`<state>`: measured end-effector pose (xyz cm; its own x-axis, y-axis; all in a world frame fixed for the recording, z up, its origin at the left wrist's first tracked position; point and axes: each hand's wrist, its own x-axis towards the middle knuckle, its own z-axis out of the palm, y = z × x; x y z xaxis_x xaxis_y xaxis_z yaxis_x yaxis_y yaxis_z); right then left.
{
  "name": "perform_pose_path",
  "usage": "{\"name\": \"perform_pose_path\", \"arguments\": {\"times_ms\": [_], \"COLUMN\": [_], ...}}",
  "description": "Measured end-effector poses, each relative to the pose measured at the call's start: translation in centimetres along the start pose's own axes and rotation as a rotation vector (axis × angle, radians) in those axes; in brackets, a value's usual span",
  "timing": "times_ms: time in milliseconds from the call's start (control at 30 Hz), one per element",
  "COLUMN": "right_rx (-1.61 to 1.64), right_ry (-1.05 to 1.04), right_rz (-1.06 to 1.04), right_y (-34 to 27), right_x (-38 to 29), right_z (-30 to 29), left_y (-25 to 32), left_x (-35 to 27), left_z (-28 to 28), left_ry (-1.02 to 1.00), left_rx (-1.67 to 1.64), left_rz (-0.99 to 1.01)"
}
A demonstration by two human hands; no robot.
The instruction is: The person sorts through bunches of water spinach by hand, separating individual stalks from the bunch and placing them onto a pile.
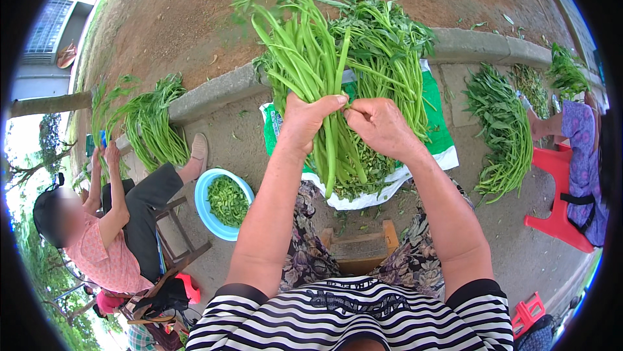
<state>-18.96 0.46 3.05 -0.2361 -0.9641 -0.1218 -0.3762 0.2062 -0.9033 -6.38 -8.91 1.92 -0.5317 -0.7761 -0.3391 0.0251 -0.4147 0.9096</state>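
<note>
My left hand (302, 121) is wrapped around a thick bunch of leafy green stems (304, 61), which look like water spinach. The leafy tips point away from me and the cut ends hang toward my lap. Close beside its thumb, my right hand (378, 118) has its fingertips pinched on a stem at the bunch's edge; the pinched part is mostly hidden. Under both hands lies a green and white woven sack (435, 102). A larger heap of the same greens (396, 59) rests on its far side, with short bits and loose leaves (372, 156) nearer me.
A light blue basin (200, 205) of short green pieces stands left of my knees. A concrete kerb (219, 89) runs behind the sack. To the left, a seated person (112, 248) handles stems. Another heap of greens (503, 141) and a red plastic stool (555, 195) are at right.
</note>
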Motion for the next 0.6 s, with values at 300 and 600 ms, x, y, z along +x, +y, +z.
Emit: {"name": "perform_pose_path", "arguments": {"times_ms": [300, 600], "right_rx": [-0.471, -0.307], "right_ry": [0.361, 0.045], "right_rz": [-0.529, -0.102], "right_y": [-0.1, 0.7], "right_x": [-0.3, -1.4], "right_z": [1.7, -0.9], "left_y": [-0.8, -0.9], "left_x": [0.5, 0.8], "left_z": [0.8, -0.6], "left_ry": [0.23, 0.271], "left_rx": [0.125, 0.834], "left_rz": [0.081, 0.15]}}
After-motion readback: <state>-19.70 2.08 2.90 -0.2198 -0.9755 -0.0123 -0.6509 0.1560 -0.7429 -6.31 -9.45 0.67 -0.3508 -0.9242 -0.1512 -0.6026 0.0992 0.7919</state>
